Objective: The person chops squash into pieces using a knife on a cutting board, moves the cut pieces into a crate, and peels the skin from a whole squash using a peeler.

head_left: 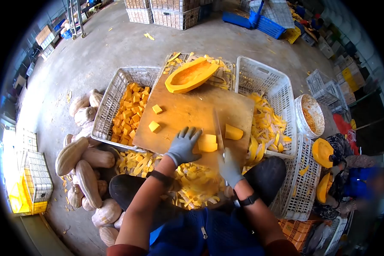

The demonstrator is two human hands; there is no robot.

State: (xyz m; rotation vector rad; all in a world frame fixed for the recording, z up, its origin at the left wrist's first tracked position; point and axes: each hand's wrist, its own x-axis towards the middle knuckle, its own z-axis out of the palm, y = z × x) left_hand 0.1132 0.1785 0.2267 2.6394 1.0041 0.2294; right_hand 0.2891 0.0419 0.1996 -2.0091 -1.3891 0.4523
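Your right grip (230, 167) is wrapped around the handle of the knife (218, 128), right of frame centre. Left grip (182, 146): fingers parted, at the left end of the pumpkin block (208, 144); can't tell if it's pinching. Block sits on the board (183, 102), mid-frame, blade just beside its right end.

Right of the blade: 1 cut wedge (234, 132). Left: 2 loose cubes, upper (157, 109) and lower (155, 126). Hollowed pumpkin piece (192, 74) at the board's top end, upper centre. Cube crate (109, 100) left, peel crate (264, 70) right.

Risks, my read:
1. Parted fingers near the blade: a block slip could mean a nick.
2. Board looks wet; block may skid.
3. Wedge near the right edge could get knocked into the peelings (266, 123).
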